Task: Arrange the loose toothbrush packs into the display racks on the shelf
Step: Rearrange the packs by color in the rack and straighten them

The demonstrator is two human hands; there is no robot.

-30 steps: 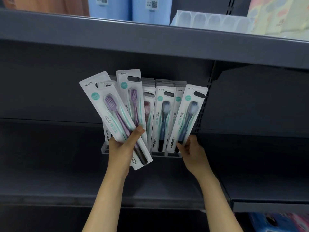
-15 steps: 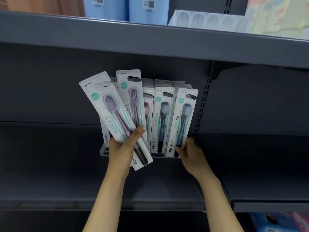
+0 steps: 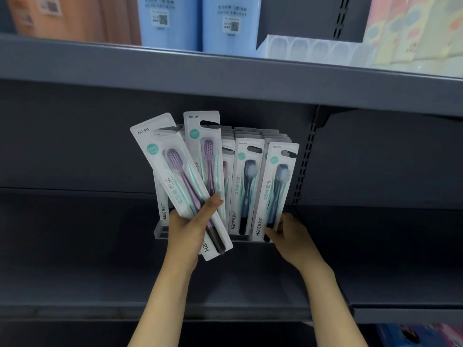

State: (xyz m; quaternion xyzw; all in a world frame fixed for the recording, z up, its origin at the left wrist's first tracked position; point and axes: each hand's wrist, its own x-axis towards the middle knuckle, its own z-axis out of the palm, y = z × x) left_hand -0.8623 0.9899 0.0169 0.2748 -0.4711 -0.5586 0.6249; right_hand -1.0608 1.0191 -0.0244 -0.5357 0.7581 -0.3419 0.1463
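The left hand (image 3: 186, 227), at the centre of the frame, grips two purple toothbrush packs (image 3: 175, 176) fanned apart, its thumb pressed across their fronts; the nearer pack tilts toward the upper left, and the second stands almost upright behind it. Right of centre, the right hand (image 3: 290, 234) pinches the bottom edge of a blue toothbrush pack (image 3: 275, 186), thumb on its front, the pack leaning slightly right with its foot at the front of the clear display rack (image 3: 161, 231).

The rack sits on the dark grey middle shelf (image 3: 75, 246) and holds rows of upright packs (each card printed NO.911 at the top), the front one in the middle row (image 3: 244, 181) also blue. Its clear front lip shows just left of the left hand.

Above, along the top of the frame, the upper shelf (image 3: 150, 66) carries two pale blue bottles (image 3: 200, 21) with QR labels, a clear plastic tray (image 3: 313, 50) to their right, and pastel patterned goods (image 3: 413, 28) at the upper right.
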